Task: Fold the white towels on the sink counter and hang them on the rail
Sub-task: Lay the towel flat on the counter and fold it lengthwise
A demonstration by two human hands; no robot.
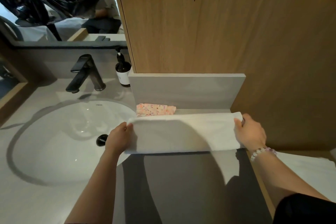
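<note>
Sink basin (60,143) far left, black faucet (85,72) and soap bottle (123,72) behind it. Our left hand (118,138) pinches left end of folded white towel (183,132). Towel lies flat on counter (181,178) right of basin, patterned cloth (156,109) just behind it. Our right hand (250,132) grips right end, beaded bracelet (261,152) on wrist. We see second white towel (309,171) far right.

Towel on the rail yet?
No, the white towel lies on the counter, left hand and right hand gripping its ends.
</note>
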